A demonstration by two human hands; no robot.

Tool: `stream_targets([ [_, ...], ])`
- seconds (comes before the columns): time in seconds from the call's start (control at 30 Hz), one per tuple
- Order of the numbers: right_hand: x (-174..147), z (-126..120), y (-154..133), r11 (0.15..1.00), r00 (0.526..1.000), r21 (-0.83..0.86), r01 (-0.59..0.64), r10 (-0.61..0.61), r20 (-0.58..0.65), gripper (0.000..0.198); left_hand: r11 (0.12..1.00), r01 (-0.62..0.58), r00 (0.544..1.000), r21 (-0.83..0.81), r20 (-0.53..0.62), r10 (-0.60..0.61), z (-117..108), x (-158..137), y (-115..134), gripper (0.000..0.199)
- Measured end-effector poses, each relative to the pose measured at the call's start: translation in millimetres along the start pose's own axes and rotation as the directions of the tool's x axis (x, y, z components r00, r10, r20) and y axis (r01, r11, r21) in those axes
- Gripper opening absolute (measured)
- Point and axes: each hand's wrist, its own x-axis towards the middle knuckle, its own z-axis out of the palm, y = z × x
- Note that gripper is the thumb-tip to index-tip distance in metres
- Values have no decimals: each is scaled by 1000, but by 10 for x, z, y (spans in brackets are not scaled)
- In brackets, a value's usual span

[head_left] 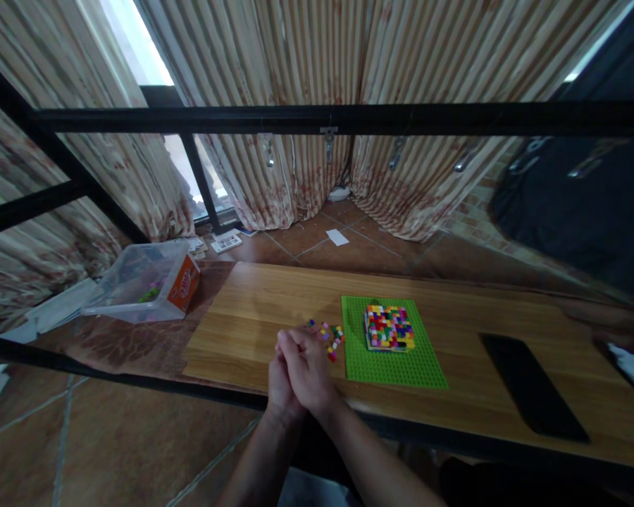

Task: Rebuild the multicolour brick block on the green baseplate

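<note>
My left hand (281, 384) and my right hand (309, 366) are pressed together above the front edge of the table. Both are closed, the right one folded over the left, and whatever may lie between them is hidden. Just behind my hands, several small loose bricks (338, 332) in mixed colours lie on the wood, partly covered by my right hand. To their right is a green baseplate (359, 366) with studs. On it stands a low, blocky stack of multicoloured bricks (389, 327), apart from both hands.
A black flat slab (533, 387) lies on the right of the wooden table (264, 296). At the left stands a clear plastic bin (132, 282) with an orange label and some green pieces inside. A black metal bar (296, 118) with hanging clips crosses in front of the curtains (306, 63).
</note>
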Motion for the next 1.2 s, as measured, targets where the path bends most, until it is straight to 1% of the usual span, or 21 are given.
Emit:
stream_targets([
  [0.03, -16, 13, -18, 1000, 1000, -7, 17, -17, 22, 39, 999, 1, 1000, -40, -10, -2, -22, -22, 14, 27],
  [0.1, -32, 33, -56, 999, 998, 5, 41, -41, 44, 36, 987, 39, 998, -156, -40, -46, -44, -63, 39, 28],
  [0.2, -16, 5, -100, 998, 999, 41, 39, -38, -7, 36, 948, 140, 982, -285, -83, -170, -33, -94, 70, 30],
  [0.27, 18, -94, -85, 1000, 998, 21, 17, -15, -63, 37, 921, 190, 967, -341, -98, -236, -31, -93, 95, 29],
  [0.33, 57, -262, -10, 998, 992, -65, -8, 0, -124, 36, 901, 214, 951, -378, -129, -280, -60, -84, 130, 28],
  [0.37, 74, -361, 48, 992, 988, -127, -21, 1, -157, 35, 897, 223, 944, -383, -147, -297, -88, -80, 150, 28],
  [0.4, 88, -460, 117, 974, 987, -223, -33, -3, -162, 33, 897, 231, 937, -378, -161, -309, -120, -76, 170, 28],
  [0.43, 97, -550, 191, 942, 987, -332, -49, -5, -162, 30, 900, 241, 933, -363, -169, -318, -154, -73, 190, 27],
  [0.5, 101, -673, 332, 850, 996, -524, -58, 12, -90, 19, 911, 251, 934, -326, -164, -317, -212, -71, 219, 27],
  [0.57, 90, -702, 436, 744, 998, -666, -50, 53, -15, 18, 924, 238, 945, -300, -151, -292, -244, -72, 233, 28],
  [0.67, 68, -619, 506, 629, 991, -776, -45, 126, 44, 23, 936, 239, 950, -261, -139, -281, -253, -80, 233, 28],
  [0.73, 60, -549, 522, 594, 986, -803, -50, 155, 53, 23, 941, 245, 951, -234, -129, -280, -259, -90, 233, 27],
  [0.77, 59, -522, 530, 591, 986, -804, -55, 161, 51, 22, 943, 248, 953, -220, -121, -278, -266, -96, 234, 27],
  [0.8, 59, -504, 541, 601, 986, -797, -54, 157, 51, 20, 946, 250, 955, -206, -111, -276, -276, -102, 234, 26],
  [0.87, 59, -492, 574, 653, 990, -756, -33, 123, 63, 17, 950, 258, 957, -178, -92, -277, -297, -112, 228, 26],
  [0.93, 56, -508, 612, 734, 996, -679, -16, 75, 57, 16, 949, 276, 954, -153, -77, -289, -311, -118, 210, 27],
  [1.0, 47, -542, 637, 813, 999, -582, -21, 39, 19, 17, 945, 301, 948, -127, -70, -311, -310, -119, 182, 26],
  [1.1, 19, -599, 611, 900, 999, -433, -43, 35, -27, 19, 940, 333, 938, -72, -74, -338, -284, -111, 136, 23],
  [1.2, -24, -639, 496, 949, 999, -313, -47, 48, -4, 19, 941, 336, 940, 27, -80, -333, -244, -94, 112, 20],
])
